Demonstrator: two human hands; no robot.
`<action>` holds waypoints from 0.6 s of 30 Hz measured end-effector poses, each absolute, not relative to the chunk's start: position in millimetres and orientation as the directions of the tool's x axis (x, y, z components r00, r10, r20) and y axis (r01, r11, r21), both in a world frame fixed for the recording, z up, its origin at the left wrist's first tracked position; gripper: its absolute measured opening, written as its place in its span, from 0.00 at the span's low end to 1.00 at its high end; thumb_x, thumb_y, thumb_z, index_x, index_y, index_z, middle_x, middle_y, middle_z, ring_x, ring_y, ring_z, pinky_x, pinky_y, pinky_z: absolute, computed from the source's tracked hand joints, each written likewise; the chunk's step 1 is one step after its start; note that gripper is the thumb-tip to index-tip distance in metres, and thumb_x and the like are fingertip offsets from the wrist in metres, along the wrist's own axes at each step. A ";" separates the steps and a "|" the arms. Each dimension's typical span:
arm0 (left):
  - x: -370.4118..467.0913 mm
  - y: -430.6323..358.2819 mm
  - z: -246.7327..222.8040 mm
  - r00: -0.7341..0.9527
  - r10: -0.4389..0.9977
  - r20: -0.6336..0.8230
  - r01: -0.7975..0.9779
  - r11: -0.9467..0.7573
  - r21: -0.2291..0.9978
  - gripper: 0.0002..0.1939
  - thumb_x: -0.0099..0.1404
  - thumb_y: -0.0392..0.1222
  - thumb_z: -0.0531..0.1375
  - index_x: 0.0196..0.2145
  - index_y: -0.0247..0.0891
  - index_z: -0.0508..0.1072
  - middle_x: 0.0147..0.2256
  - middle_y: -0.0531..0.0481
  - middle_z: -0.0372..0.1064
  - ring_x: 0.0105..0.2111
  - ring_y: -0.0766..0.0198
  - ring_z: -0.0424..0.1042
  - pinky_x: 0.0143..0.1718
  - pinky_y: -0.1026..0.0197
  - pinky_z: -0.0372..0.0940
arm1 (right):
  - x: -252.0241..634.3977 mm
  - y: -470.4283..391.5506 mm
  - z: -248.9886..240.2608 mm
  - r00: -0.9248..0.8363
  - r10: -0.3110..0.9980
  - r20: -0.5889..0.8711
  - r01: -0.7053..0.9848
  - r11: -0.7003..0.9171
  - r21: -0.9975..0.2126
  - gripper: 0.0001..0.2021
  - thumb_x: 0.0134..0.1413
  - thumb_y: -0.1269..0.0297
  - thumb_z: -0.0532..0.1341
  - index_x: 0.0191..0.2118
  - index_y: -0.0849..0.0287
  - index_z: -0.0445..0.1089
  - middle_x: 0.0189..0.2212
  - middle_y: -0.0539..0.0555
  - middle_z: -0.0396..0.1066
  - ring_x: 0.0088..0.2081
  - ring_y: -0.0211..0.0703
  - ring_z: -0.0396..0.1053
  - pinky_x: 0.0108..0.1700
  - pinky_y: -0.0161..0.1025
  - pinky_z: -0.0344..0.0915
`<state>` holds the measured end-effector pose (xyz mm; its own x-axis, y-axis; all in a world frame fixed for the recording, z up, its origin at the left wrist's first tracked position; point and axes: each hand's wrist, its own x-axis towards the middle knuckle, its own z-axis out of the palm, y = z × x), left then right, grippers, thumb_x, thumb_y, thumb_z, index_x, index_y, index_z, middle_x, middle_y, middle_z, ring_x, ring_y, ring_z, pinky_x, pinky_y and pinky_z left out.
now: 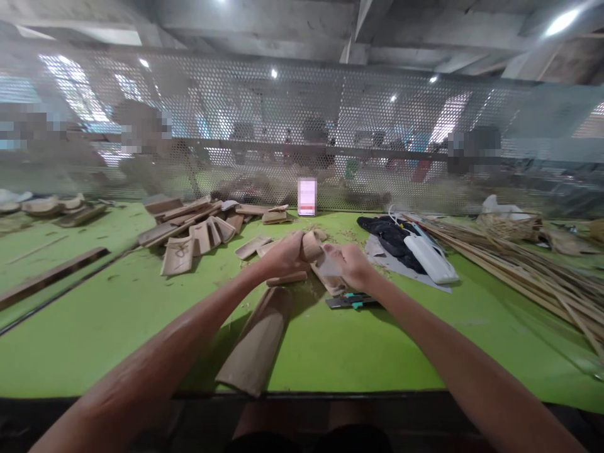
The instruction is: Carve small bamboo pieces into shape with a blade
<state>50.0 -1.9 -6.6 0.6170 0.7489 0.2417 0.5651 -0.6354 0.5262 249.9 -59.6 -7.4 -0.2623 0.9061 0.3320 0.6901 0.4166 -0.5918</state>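
Observation:
In the head view, my left hand (pixel 289 249) is closed around a short, curved bamboo piece (pixel 311 246), held a little above the table. Close to its right, my right hand (pixel 353 265) has its fingers pinched together at a pale, blurred sheet-like thing (pixel 329 262) whose kind I cannot make out. Below my right hand lies a utility knife (pixel 352 301) with turquoise parts. A long, split bamboo piece (pixel 257 340) rests on the table nearer to me, and a small bamboo strip (pixel 286 279) lies under my left hand.
Several cut bamboo pieces (pixel 201 238) are piled at the left. An upright phone (pixel 307 197) stands before a perforated metal screen (pixel 264 113). At the right lie black cloth (pixel 394 239), a white device (pixel 431 259) and long bamboo strips (pixel 509 277). People are blurred beyond the screen.

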 end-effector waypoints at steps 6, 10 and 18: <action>51.9 -5.7 -6.3 0.655 0.705 0.272 0.525 -0.683 0.508 0.36 0.54 0.43 0.66 0.60 0.41 0.61 0.48 0.43 0.71 0.43 0.50 0.72 0.37 0.55 0.68 | 248.9 -58.5 -9.1 -0.246 0.894 0.374 0.695 0.431 -0.576 0.32 0.68 0.36 0.44 0.20 0.54 0.52 0.16 0.48 0.52 0.20 0.36 0.51 0.24 0.38 0.47; 54.5 -6.9 -4.7 0.568 0.776 0.274 0.645 -0.627 0.438 0.24 0.54 0.42 0.64 0.49 0.39 0.64 0.44 0.42 0.70 0.41 0.50 0.70 0.35 0.54 0.66 | 249.1 -58.4 -7.7 -0.175 0.897 0.405 0.680 0.408 -0.610 0.32 0.68 0.35 0.44 0.20 0.54 0.52 0.15 0.49 0.53 0.20 0.36 0.52 0.24 0.38 0.46; 56.5 -11.0 -7.0 0.591 0.749 0.300 0.647 -0.662 0.378 0.24 0.55 0.42 0.63 0.49 0.39 0.62 0.45 0.41 0.68 0.42 0.50 0.70 0.35 0.55 0.63 | 245.8 -59.7 -8.4 -0.171 0.905 0.389 0.651 0.400 -0.645 0.33 0.67 0.33 0.43 0.20 0.54 0.52 0.16 0.50 0.53 0.21 0.38 0.53 0.25 0.39 0.45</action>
